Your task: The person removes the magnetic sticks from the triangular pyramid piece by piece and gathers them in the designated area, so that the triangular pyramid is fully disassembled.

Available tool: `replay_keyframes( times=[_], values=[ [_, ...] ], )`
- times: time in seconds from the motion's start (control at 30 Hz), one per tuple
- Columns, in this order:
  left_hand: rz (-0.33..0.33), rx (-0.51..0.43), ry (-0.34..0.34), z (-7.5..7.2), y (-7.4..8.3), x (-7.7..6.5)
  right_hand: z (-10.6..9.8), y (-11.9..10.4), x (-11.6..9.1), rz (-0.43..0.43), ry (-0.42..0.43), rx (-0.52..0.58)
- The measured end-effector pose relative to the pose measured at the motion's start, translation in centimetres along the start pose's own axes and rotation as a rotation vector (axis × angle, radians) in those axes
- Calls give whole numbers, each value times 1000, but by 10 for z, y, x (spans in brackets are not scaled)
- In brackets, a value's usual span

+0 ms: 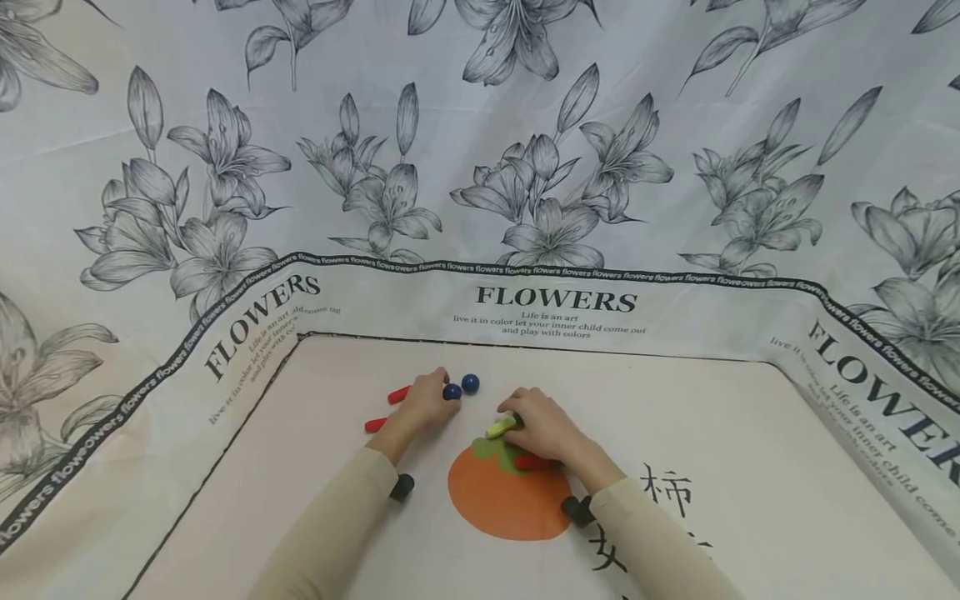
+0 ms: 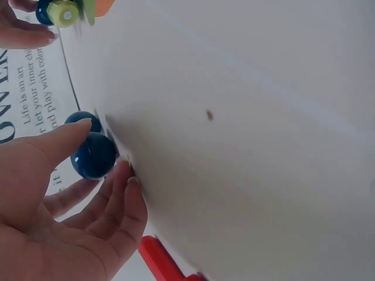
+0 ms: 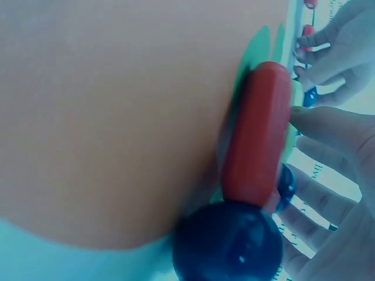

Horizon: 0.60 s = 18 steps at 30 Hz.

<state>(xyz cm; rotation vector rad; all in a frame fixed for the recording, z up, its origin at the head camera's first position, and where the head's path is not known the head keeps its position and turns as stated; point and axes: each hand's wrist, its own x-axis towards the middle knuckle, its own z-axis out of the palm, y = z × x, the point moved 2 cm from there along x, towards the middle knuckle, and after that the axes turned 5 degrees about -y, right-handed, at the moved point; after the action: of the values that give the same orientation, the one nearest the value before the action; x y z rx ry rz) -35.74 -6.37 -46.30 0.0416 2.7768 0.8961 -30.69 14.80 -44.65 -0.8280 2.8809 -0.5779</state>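
Note:
My left hand (image 1: 426, 402) pinches a dark blue ball (image 2: 94, 156) between thumb and fingers. A second blue ball (image 1: 470, 383) sits right beside it. Two red sticks (image 1: 397, 396) lie to the left of that hand, partly covered by it. My right hand (image 1: 546, 425) holds a yellow-green stick (image 1: 501, 427), its thumb against the side; a blue ball (image 3: 286, 187) at its end is partly hidden by the fingers. Below the right palm lies a red stick (image 3: 255, 134) with a blue ball (image 3: 228, 243) at its end.
Under the right hand, the white tablecloth (image 1: 712, 417) carries a printed orange persimmon (image 1: 510, 500). Black characters (image 1: 666, 490) are printed to the right. A flower-patterned curtain (image 1: 555, 167) encloses the far side. Dark objects (image 1: 402, 487) sit at both cuffs.

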Motion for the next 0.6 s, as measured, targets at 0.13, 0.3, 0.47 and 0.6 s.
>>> replay_keyframes(
  times=[0.13, 0.3, 0.47, 0.6],
  values=[
    [10, 4, -1, -6, -1, -7, -6, 2, -7, 16, 10, 12],
    [57, 35, 25, -11, -1, -17, -11, 6, -12, 46, 29, 10],
    [159, 63, 15, -6, 5, -33, -11, 12, -13, 105, 44, -23],
    [254, 76, -76, 6, 13, -42, -10, 16, -13, 150, 61, -35]
  ],
)
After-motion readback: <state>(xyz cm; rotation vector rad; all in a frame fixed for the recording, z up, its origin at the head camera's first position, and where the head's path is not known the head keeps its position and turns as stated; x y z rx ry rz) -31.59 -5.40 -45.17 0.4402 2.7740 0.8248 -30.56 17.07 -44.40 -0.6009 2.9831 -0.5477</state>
